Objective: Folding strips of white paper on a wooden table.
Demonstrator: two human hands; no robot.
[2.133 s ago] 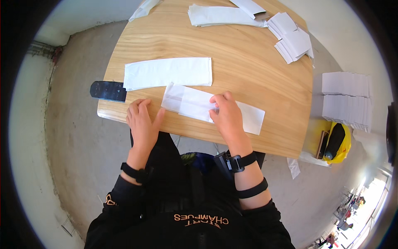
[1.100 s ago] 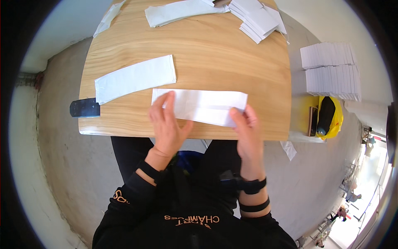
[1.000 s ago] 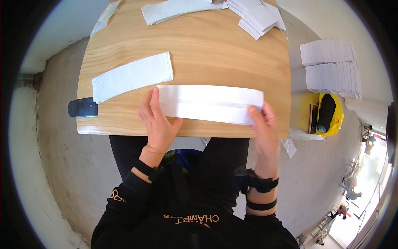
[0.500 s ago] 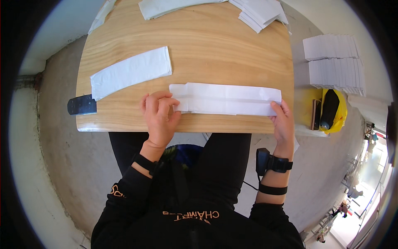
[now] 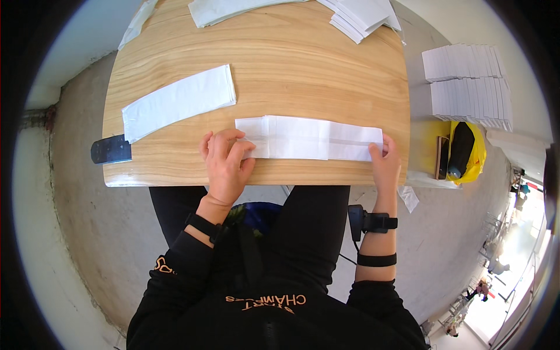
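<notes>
A long white paper strip (image 5: 297, 137) lies along the near edge of the wooden table (image 5: 291, 70), right of the middle, with overlapping layers showing as steps across it. The right hand (image 5: 386, 166), at the table's near right corner, is clamped on the strip's right end, thumb on top and fingers behind. The left hand (image 5: 224, 169), over the table's near edge, has its fingers curled and its fingertips at the strip's left end; whether they pinch it I cannot tell. On the table's left part lies a pile of white strips (image 5: 179, 102), touching a dark flat piece (image 5: 111, 150) that sticks out past the table's left edge. At the table's far side are another white pile (image 5: 227, 11) and, to the right, folded white papers (image 5: 361, 17). Beyond the table's right edge are white paper stacks (image 5: 469, 96) and a yellow bag (image 5: 478, 154).
</notes>
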